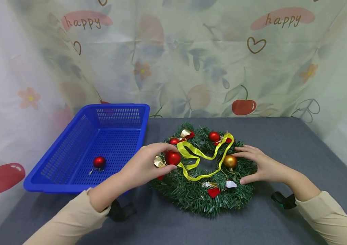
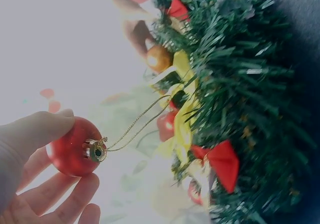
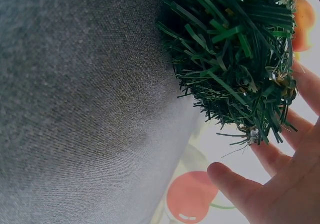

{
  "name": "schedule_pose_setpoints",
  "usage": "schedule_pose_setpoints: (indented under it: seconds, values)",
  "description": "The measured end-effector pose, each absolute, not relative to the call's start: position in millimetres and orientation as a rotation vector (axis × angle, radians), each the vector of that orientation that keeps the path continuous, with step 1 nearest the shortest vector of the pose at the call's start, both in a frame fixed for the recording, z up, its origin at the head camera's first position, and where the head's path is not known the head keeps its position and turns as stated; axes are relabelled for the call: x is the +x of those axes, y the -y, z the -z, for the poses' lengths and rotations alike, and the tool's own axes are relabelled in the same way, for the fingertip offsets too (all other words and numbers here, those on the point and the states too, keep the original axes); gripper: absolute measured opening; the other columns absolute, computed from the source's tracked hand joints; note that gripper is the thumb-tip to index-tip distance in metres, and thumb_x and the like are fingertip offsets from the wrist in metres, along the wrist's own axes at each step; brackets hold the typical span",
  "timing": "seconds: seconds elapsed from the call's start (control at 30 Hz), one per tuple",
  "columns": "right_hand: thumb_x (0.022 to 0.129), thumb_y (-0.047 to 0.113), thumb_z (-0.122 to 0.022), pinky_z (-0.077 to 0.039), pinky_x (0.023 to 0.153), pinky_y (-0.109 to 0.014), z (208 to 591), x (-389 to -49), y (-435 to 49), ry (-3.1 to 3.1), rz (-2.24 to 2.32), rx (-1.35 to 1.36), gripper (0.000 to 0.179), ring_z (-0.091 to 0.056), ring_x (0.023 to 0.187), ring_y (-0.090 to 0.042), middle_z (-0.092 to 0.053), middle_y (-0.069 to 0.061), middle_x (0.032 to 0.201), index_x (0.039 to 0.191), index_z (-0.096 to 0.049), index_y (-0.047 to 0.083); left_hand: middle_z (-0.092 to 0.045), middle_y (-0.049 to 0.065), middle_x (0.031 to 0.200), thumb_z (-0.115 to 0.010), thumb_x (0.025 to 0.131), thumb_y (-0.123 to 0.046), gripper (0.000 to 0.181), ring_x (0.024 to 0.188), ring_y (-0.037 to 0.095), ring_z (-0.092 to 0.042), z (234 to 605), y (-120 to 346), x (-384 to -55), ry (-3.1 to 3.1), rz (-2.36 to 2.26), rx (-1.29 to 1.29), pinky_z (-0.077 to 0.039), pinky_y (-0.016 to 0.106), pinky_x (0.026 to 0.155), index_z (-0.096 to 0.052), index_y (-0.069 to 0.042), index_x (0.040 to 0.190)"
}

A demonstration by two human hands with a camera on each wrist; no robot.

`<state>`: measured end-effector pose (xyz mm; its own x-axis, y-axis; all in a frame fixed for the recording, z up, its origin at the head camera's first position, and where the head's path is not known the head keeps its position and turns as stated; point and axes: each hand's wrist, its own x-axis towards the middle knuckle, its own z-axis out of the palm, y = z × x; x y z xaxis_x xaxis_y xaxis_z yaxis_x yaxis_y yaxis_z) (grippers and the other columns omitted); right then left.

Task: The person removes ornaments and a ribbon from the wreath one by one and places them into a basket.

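A red ball ornament (image 1: 173,158) is pinched between the thumb and fingers of my left hand (image 1: 148,162), over the left side of a green wreath (image 1: 204,200). In the left wrist view, a thin gold cord runs from the cap of the red ball ornament (image 2: 75,146) toward the wreath (image 2: 250,84). My right hand (image 1: 263,165) is at the wreath's right side, fingers spread and thumb apart, close to a gold ball ornament (image 1: 230,161). Across the wreath's middle lies a looped yellow ribbon (image 1: 205,176). Further red balls (image 1: 214,136) and red bows (image 1: 214,192) sit among the branches.
To the left stands a blue plastic basket (image 1: 53,189) with another red ball ornament (image 1: 99,162) inside. The wreath rests on a dark grey tabletop (image 1: 173,229). A printed curtain (image 1: 176,68) hangs behind the table and along both sides.
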<state>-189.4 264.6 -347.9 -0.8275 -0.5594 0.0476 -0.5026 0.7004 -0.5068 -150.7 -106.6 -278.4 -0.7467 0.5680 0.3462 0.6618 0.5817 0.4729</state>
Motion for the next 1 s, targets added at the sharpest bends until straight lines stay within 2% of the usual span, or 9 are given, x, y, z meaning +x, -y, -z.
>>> schedule_pose_setpoints:
  seconds: [0.3, 0.67, 0.9, 1.0]
  values:
    - [0.069, 0.038, -0.080, -0.022, 0.096, -0.073, 349, -190, -265, -2.795, 0.787, -0.877, 0.076, -0.018, 0.135, -0.051, -0.035, -0.020, 0.145, 0.132, -0.050, 0.010, -0.068, 0.000, 0.106, -0.074, 0.080, -0.018, 0.037, 0.090, 0.011, -0.063, 266, 114, -154, 2.608, 0.915, -0.958, -0.053, 0.027, 0.076, -0.062, -0.012, 0.115]
    - [0.069, 0.037, -0.081, -0.022, 0.096, -0.073, 348, -188, -264, -2.796, 0.795, -0.878, 0.076, -0.018, 0.134, -0.051, -0.035, -0.021, 0.145, 0.132, -0.050, 0.009, -0.068, -0.001, 0.105, -0.073, 0.081, -0.018, 0.035, 0.092, 0.013, -0.063, 260, 126, -161, 2.625, 0.945, -0.858, -0.052, 0.033, 0.080, -0.062, -0.015, 0.113]
    - [0.069, 0.037, -0.081, -0.023, 0.096, -0.072, 349, -188, -264, -2.797, 0.794, -0.877, 0.076, -0.018, 0.135, -0.051, -0.035, -0.020, 0.145, 0.132, -0.049, 0.009, -0.067, 0.003, 0.107, -0.073, 0.081, -0.017, 0.036, 0.096, 0.017, -0.063, 259, 136, -170, 2.643, 0.969, -0.790, -0.051, 0.039, 0.092, -0.061, -0.012, 0.115]
    - [0.069, 0.038, -0.080, -0.023, 0.096, -0.072, 349, -188, -265, -2.795, 0.792, -0.872, 0.076, -0.018, 0.135, -0.051, -0.034, -0.020, 0.146, 0.133, -0.049, 0.009, -0.067, 0.005, 0.107, -0.073, 0.080, -0.016, 0.036, 0.098, 0.018, -0.063, 257, 141, -174, 2.644, 0.971, -0.752, -0.051, 0.040, 0.093, -0.061, -0.012, 0.114]
